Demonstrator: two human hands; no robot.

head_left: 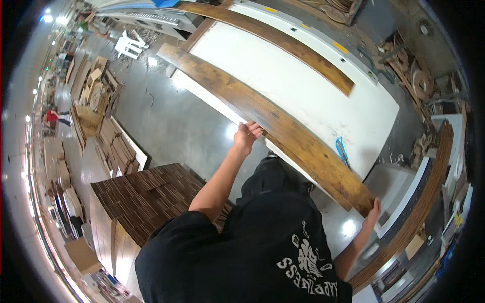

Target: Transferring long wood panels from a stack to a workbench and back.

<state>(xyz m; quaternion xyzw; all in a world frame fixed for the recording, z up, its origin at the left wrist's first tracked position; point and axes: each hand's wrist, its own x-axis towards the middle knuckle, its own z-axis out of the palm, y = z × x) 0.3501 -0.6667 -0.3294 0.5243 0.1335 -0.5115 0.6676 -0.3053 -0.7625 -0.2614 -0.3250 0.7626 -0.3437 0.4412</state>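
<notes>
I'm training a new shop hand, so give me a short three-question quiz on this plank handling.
1. True or false: both hands are on the plank.
2. What does the plank lie on? A) white table B) pallet stack C) floor
3. Which hand is at the plank's end?

Key: 1. True: the left hand grips its near edge and the right hand is at its end. 2. A, the white table. 3. The right hand.
</notes>
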